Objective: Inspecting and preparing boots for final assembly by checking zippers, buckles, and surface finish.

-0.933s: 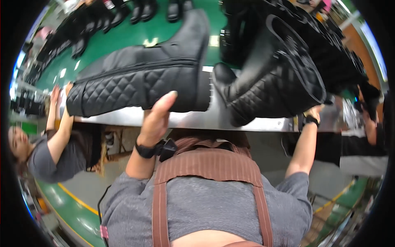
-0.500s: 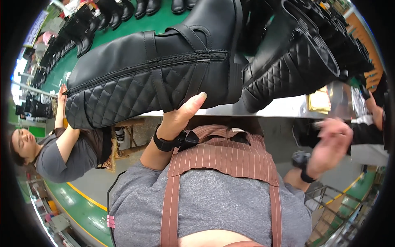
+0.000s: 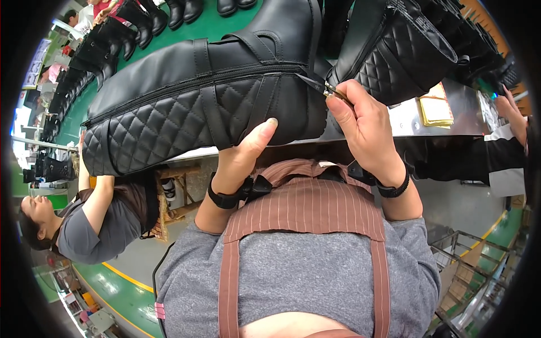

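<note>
1. The left hand [image 3: 245, 149] holds a tall black quilted boot [image 3: 169, 101]. Its thumb lies flat on the quilted side near the ankle straps; the other fingers are mostly hidden behind the boot, so I cannot tell how they are spread.
2. That boot lies on its side over the table's metal near edge [image 3: 406, 124], sole end to the right, shaft top to the left. Whether the table bears its weight, I cannot tell.
3. A long zipper [image 3: 191, 81] runs along the side facing up, from the shaft top to near the heel.
4. The right hand [image 3: 366, 121] has a narrow grip, thumb against fingers, around small pointed snips [image 3: 314, 84]. Their dark tips are at the zipper's heel end; exact contact is too small to tell.
5. Just right of the sole, a 2nd quilted boot [image 3: 389, 70] leans on the table, its opening toward the right.
6. A yellow stack [image 3: 435, 110] lies by the table's near edge, right of the right hand.
7. More black boots [image 3: 104, 53] stand in a row along the table's far left edge, on its green top [image 3: 205, 27].
8. At the near edge, a co-worker in grey [image 3: 107, 222] reaches up on the left; another co-worker's hand [image 3: 513, 117] shows on the far right.
</note>
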Tool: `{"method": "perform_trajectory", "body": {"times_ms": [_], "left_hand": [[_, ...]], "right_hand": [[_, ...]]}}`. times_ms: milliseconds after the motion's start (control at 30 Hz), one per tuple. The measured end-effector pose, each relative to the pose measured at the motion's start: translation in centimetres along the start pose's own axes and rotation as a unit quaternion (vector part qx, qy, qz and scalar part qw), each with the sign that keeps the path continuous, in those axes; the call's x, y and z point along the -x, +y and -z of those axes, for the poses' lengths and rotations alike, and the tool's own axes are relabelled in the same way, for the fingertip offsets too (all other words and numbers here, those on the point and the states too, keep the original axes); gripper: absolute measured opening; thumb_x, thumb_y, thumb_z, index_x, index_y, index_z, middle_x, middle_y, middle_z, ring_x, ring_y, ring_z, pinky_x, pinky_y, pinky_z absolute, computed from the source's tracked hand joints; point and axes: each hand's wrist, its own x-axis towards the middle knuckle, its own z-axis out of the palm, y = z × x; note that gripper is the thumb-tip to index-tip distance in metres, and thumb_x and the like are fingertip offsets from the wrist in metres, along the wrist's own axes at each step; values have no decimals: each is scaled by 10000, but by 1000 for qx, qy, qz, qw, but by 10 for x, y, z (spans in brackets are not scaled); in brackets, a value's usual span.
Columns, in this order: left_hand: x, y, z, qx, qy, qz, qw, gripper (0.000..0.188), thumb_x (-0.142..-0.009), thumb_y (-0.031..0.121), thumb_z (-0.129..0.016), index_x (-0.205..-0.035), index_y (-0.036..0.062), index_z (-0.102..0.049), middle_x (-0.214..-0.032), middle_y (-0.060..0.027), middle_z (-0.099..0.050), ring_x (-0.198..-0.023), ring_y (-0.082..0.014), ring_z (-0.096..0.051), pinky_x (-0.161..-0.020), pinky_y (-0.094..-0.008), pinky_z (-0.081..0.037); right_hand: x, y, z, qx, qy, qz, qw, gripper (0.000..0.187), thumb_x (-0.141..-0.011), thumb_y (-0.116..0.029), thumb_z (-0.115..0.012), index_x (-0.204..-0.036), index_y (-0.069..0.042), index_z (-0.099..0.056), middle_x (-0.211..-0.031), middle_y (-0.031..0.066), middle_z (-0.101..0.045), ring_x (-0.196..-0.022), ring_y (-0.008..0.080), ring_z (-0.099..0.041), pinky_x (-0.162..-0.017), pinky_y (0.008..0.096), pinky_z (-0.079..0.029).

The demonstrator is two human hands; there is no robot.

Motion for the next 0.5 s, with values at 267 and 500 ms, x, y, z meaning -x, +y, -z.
{"method": "perform_trajectory", "body": {"times_ms": [267,500], "left_hand": [[0,-4,5,34,-15,56,998,334,-876,22,-648,-1197,-43,-585,-1142,-98,-637,-1007,-170,-613,-909,-299,-490],[0,-1,6,67,-21,53,996,348,-869,18,-650,-1204,-42,-579,-1142,-98,-633,-1001,-171,-614,-906,-299,-492]], "right_hand": [[-9,-1,-3,25,7,51,998,283,-906,-268,-651,-838,-23,-526,-641,105,-537,-539,245,-543,-517,335,-413],[-8,9,-4,62,68,172,981,246,-906,-241,-654,-845,-23,-555,-634,100,-533,-531,239,-527,-515,322,-417]]}}
